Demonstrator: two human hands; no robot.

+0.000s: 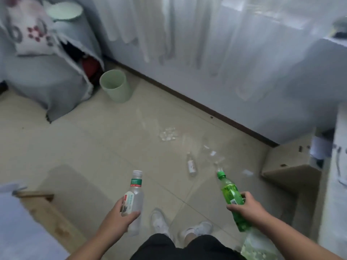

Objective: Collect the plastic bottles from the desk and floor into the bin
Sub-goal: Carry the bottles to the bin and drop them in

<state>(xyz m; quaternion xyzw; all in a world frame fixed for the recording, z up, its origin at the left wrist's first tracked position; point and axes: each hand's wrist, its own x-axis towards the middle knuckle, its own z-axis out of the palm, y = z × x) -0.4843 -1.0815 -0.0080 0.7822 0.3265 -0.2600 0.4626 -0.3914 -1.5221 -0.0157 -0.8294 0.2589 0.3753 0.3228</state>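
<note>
While our left hand point(120, 212) holds a clear bottle point(134, 196), our right hand point(246, 205) grips a green bottle point(231, 194). Just past that grip lies a small bottle point(191, 165), perhaps two; the bin point(115, 85) stands far ahead.

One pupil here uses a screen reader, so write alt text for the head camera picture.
A person holds a clear bottle in the left hand and a green bottle in the right hand, standing on a tiled floor. A small bottle lies on the floor ahead, and a pale green bin stands further off near the wall.
</note>
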